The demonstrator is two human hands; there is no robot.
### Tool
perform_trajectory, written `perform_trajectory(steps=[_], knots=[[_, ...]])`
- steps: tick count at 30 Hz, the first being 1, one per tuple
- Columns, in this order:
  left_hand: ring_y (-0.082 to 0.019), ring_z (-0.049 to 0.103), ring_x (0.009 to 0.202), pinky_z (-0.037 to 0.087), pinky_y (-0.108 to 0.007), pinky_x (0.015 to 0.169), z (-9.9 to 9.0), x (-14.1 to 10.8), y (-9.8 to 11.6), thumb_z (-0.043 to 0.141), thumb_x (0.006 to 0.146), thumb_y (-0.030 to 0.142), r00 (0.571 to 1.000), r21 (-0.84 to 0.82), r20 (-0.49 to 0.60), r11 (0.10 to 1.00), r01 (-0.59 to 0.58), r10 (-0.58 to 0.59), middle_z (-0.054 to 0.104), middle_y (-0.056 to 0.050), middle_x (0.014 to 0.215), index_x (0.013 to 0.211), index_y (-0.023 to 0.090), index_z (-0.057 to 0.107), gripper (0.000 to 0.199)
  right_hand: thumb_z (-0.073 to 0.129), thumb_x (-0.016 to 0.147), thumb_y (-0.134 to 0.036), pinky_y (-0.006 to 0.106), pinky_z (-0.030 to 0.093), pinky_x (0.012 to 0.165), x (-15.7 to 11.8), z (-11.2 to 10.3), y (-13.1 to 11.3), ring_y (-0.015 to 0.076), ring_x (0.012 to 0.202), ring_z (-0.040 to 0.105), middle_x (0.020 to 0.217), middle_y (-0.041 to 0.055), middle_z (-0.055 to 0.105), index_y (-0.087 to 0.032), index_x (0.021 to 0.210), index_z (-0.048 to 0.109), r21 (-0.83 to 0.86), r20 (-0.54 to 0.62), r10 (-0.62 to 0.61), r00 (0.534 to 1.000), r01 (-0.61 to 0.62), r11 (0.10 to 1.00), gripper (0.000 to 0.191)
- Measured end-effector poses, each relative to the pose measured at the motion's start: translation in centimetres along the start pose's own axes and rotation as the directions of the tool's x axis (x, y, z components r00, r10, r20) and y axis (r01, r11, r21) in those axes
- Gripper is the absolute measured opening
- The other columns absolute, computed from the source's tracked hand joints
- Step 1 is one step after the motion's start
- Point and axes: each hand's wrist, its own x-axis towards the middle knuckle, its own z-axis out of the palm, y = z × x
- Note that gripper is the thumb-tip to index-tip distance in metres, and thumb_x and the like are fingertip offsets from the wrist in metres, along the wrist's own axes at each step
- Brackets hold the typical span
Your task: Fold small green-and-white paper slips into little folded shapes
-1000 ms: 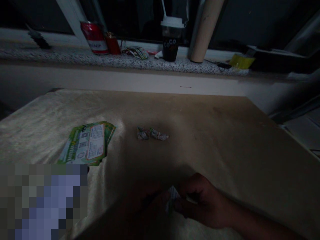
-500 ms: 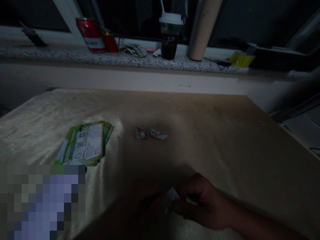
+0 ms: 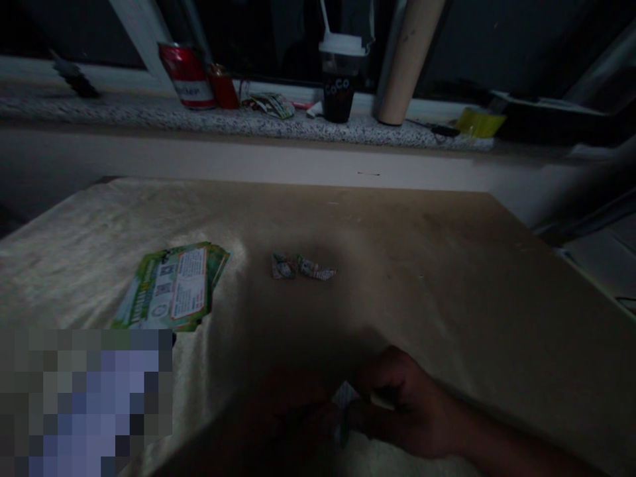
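Low in the dim head view, my right hand (image 3: 410, 404) pinches a small piece of folded printed paper (image 3: 345, 395) between thumb and fingers. My left hand (image 3: 293, 411) lies in deep shadow on the paper's other side, its fingers closed against it. Both hands hide most of the paper; a pale pointed corner shows between them. Farther up the table are two small folded pieces of printed paper, a squarish one (image 3: 284, 266) and a longer one (image 3: 317, 268), lying close together. To the left rests a fanned stack of green printed leaflets (image 3: 171, 285).
A cloth-covered table (image 3: 447, 265) reaches to the wall. On the granite windowsill (image 3: 278, 127) stand a red can (image 3: 191, 76), an orange-red lighter (image 3: 223, 86), a lidded drink cup (image 3: 339, 86), a cardboard tube (image 3: 410, 66) and a yellow item (image 3: 480, 123). A pixelated patch covers the lower left.
The left fingers have moved slightly right, nearer the right hand, and the paper between them shows a more upright pointed corner. The whole view has shifted slightly.
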Motion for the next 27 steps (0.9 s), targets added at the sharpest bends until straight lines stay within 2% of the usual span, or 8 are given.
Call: perform_trajectory(steps=[4,6,8,12,17,18,21,27], knots=[[-0.016,0.067,0.068,0.055,-0.020,0.063,0.1,-0.9,-0.7,0.063,0.102,0.039,0.999,0.086,-0.017,0.995,0.048,-0.046,0.074,-0.001,0.079,0.091,0.022,0.075,0.024,0.075,0.093,-0.019,0.017,0.031,0.051,0.0,0.0,0.0,0.0050,0.053,0.037,0.058,-0.0078,0.043,-0.016,0.064,0.054,-0.002,-0.007,-0.021,1.000,0.021,1.000,0.037],[-0.017,0.069,0.070,0.056,-0.022,0.066,0.2,-0.7,-0.6,0.062,0.101,0.034,0.999,0.122,-0.038,0.992,0.043,-0.038,0.077,-0.001,0.081,0.091,0.022,0.076,0.021,0.077,0.094,-0.022,0.018,0.031,0.050,0.0,0.0,0.1,0.0054,0.052,0.038,0.057,-0.0080,0.043,-0.016,0.065,0.055,-0.010,0.001,0.010,1.000,-0.010,1.000,0.037],[-0.016,0.068,0.066,0.053,-0.021,0.063,0.2,-0.1,-0.3,0.060,0.100,0.029,0.998,0.141,-0.043,0.989,0.041,-0.036,0.075,0.000,0.075,0.084,0.022,0.075,0.024,0.075,0.096,-0.024,0.019,0.031,0.050,-0.1,0.1,0.2,0.0059,0.052,0.038,0.058,-0.0079,0.042,-0.016,0.068,0.058,-0.020,-0.003,0.035,0.999,-0.035,0.999,0.034],[-0.012,0.057,0.054,0.040,-0.018,0.052,0.4,0.8,-0.2,0.055,0.100,0.025,0.999,0.102,0.017,0.994,0.037,-0.038,0.062,0.005,0.060,0.069,0.020,0.066,0.034,0.074,0.095,-0.024,0.020,0.028,0.050,-0.1,0.2,0.1,0.0059,0.053,0.033,0.058,-0.0080,0.037,-0.017,0.064,0.052,-0.047,-0.026,0.021,0.999,-0.022,0.999,0.039],[-0.014,0.062,0.064,0.047,-0.019,0.058,0.7,0.1,-0.8,0.059,0.102,0.030,0.998,0.096,-0.033,0.994,0.054,-0.051,0.069,0.003,0.073,0.086,0.022,0.073,0.022,0.068,0.097,-0.021,0.019,0.031,0.050,0.0,0.1,-0.2,0.0059,0.053,0.038,0.058,-0.0070,0.043,-0.016,0.066,0.054,-0.029,-0.014,0.027,1.000,-0.027,0.999,0.034],[-0.015,0.062,0.064,0.047,-0.019,0.057,0.7,0.1,-0.8,0.058,0.102,0.031,0.997,0.087,-0.030,0.993,0.076,-0.074,0.069,0.002,0.073,0.087,0.022,0.072,0.023,0.068,0.096,-0.019,0.018,0.031,0.050,0.0,0.0,-0.2,0.0056,0.053,0.038,0.058,-0.0071,0.043,-0.016,0.067,0.056,-0.030,-0.003,0.010,1.000,-0.010,0.999,0.032],[-0.015,0.057,0.059,0.042,-0.020,0.051,0.6,0.3,-0.3,0.052,0.104,0.033,1.000,0.046,0.002,0.999,0.001,-0.001,0.063,0.003,0.063,0.073,0.022,0.067,0.036,0.070,0.094,-0.018,0.017,0.029,0.049,0.0,0.0,-0.1,0.0052,0.052,0.038,0.056,-0.0075,0.043,-0.016,0.064,0.054,-0.052,-0.042,-0.006,0.999,0.004,0.999,0.034],[-0.012,0.054,0.057,0.041,-0.019,0.054,0.9,0.6,-0.3,0.057,0.103,0.027,0.999,0.135,-0.026,0.991,-0.025,0.029,0.060,0.005,0.065,0.076,0.021,0.065,0.028,0.065,0.095,-0.023,0.019,0.023,0.046,0.1,0.4,-0.2,0.0058,0.051,0.031,0.056,-0.0075,0.036,-0.017,0.061,0.050,-0.121,-0.089,0.115,0.989,-0.125,0.985,0.039]])
